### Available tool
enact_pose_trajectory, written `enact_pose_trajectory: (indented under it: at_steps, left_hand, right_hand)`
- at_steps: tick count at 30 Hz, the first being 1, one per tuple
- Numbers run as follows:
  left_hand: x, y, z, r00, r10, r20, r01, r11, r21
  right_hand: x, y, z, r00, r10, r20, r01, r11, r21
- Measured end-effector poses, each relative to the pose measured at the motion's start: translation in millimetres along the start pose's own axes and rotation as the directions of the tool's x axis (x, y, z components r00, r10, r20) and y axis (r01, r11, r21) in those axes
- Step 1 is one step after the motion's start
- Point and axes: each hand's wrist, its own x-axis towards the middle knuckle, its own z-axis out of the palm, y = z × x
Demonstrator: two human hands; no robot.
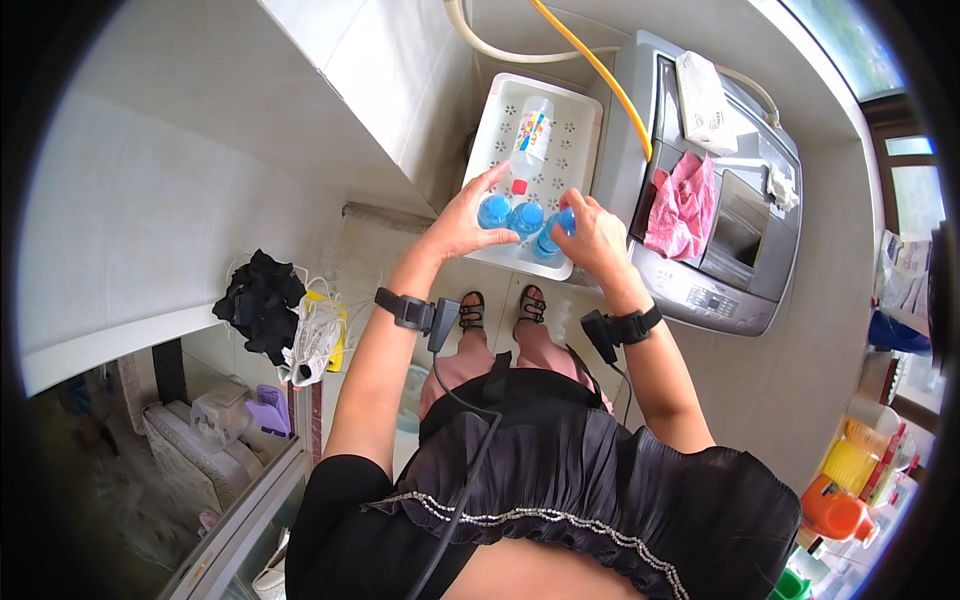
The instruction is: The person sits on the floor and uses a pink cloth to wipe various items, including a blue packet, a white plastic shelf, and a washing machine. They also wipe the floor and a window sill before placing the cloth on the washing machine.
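Note:
A white perforated plastic basket [486,127] sits before me. Two clear bottles with blue caps stand side by side near its front: the left bottle [494,213] and the middle bottle [528,217]. My left hand [466,225] curves around the left side of this pair, thumb and fingers spread; whether it touches them I cannot tell. My right hand [596,236] grips a third blue-capped bottle [551,238] near its cap; this one leans to the right. Behind them lies a larger clear bottle [530,139] with a colourful label and a red cap, pointing towards me.
A grey top-loading washing machine [679,281] adjoins the basket on the right, with a pink cloth [681,206] and a tissue pack [705,105] on its lid. A yellow hose [611,79] passes behind. Black fabric [261,304] hangs by the left wall.

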Motion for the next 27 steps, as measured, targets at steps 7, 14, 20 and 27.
enact_pose_trajectory:
  at_steps: [7, 14, 20, 27]
  left_hand:
    - [-10.0, -26.1, 7.6, 0.999, -0.053, -0.004, 0.053, 0.999, 0.006]
    - [-18.5, -15.8, -24.4, 0.978, -0.158, 0.134, 0.172, 0.981, -0.093]
    - [-7.2, -0.1, -21.0, 0.992, -0.120, 0.030, 0.123, 0.953, -0.278]
    - [9.6, -25.5, -26.9, 0.956, -0.121, -0.267, 0.065, 0.976, -0.210]
  right_hand:
    - [-8.8, -7.6, 1.0, 0.991, -0.072, 0.114, 0.079, 0.995, -0.058]
    - [-0.8, -2.6, -22.5, 0.948, -0.088, 0.304, 0.066, 0.994, 0.083]
    - [109.9, -10.3, -40.3, 0.916, -0.188, 0.354, 0.210, 0.977, -0.026]
    - [164.9, 27.3, 52.1, 0.706, -0.391, 0.590, 0.701, 0.498, -0.510]
